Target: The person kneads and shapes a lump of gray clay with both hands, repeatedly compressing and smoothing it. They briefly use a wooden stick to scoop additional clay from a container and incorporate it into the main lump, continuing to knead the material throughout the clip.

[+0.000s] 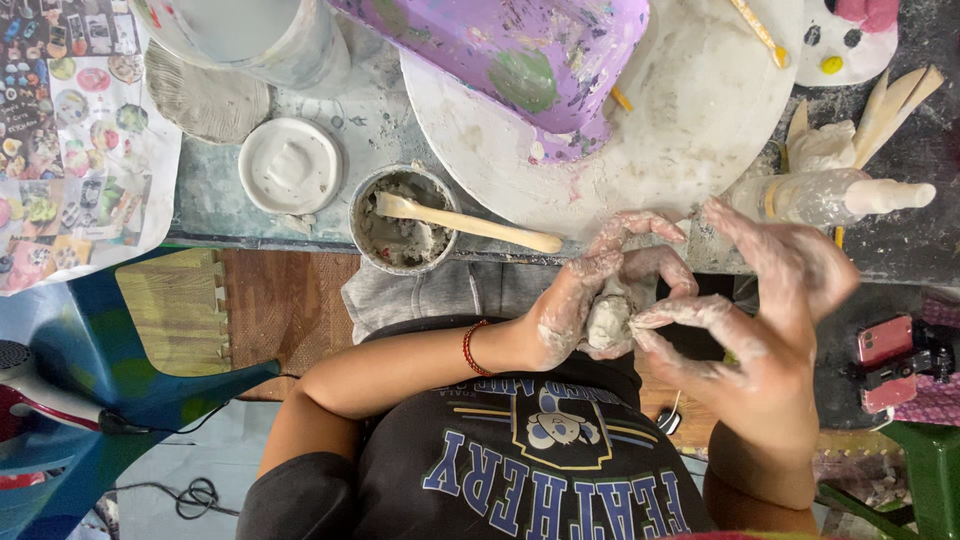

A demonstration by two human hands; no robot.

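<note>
Both clay-smeared hands met over the lap, near the table edge. The left hand (pixel 585 300) cupped a grey clay lump (pixel 608 322), fingers curled around it. The right hand (pixel 790 290) pinched the lump's side, other fingers spread. A slip cup (pixel 400 222) with wooden stick (pixel 465 222) stood left.

Both hands sit right of centre in the frame, coated in wet grey slip.

Left hand (pixel 575 300): forearm enters from lower left, bent at the elbow and running rightward across the torso. Wrist roughly straight. Fingers curl up and over to the right, tips arched; palm cupped inward toward the other hand.

Right hand (pixel 775 290): forearm rises from the lower right edge. Hand tilted, palm facing left. Index finger and thumb reach leftward, nearly meeting the left fingertips; remaining fingers spread upward, loosely extended.

Hands close together, fingertips converging mid-frame.
</note>
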